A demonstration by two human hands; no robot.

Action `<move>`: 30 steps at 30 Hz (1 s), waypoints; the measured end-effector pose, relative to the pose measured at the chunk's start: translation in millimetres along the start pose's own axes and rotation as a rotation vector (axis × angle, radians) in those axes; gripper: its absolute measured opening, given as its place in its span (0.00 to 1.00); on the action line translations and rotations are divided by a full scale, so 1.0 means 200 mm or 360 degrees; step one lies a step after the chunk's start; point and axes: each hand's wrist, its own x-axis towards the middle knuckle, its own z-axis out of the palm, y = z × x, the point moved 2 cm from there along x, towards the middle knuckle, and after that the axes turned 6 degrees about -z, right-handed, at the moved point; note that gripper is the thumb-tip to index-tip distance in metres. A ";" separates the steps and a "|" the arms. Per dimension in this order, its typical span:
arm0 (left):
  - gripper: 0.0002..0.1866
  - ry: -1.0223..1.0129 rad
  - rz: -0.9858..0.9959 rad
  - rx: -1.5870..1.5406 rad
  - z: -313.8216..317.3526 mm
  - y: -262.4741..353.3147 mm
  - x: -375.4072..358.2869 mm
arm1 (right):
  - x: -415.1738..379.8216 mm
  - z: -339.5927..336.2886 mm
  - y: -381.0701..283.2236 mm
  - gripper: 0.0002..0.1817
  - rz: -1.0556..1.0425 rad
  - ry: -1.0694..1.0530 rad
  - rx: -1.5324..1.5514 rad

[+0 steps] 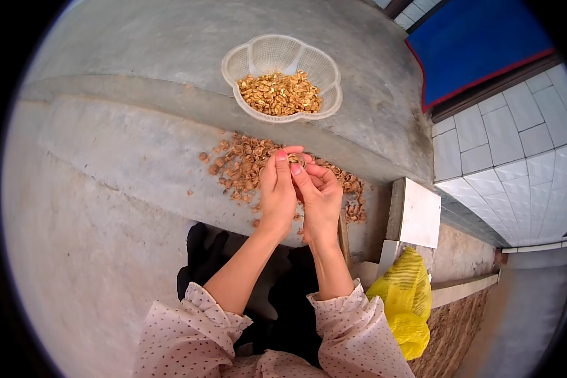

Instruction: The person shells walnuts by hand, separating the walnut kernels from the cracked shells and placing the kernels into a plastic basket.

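My left hand and my right hand meet in the middle of the head view, fingers closed around a walnut. Both thumbs press on it from above, and much of it is hidden by the fingers. Below the hands, a spread of broken walnut shells covers the floor against the step. Beyond them on the step stands a white plastic basket with a wavy rim, partly filled with walnut kernels.
A concrete step edge runs across behind the shells. To the right are a white block, a yellow mesh bag and a tiled wall. A blue curtain with a red border hangs at the upper right.
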 end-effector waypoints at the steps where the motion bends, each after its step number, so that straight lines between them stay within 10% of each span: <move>1: 0.19 0.0015 -0.0049 -0.0087 0.00 -0.01 0.00 | 0.00 -0.01 0.00 0.16 0.0002 -0.0002 -0.0077; 17: 0.15 -0.0107 -0.0636 -0.1083 -0.08 0.01 0.05 | -0.05 0.00 -0.09 0.23 -0.0463 -0.0434 -0.0929; 30: 0.10 0.0139 -0.0757 -0.0848 -0.11 0.00 0.05 | 0.04 -0.06 -0.12 0.23 -0.0128 -0.0556 -0.0246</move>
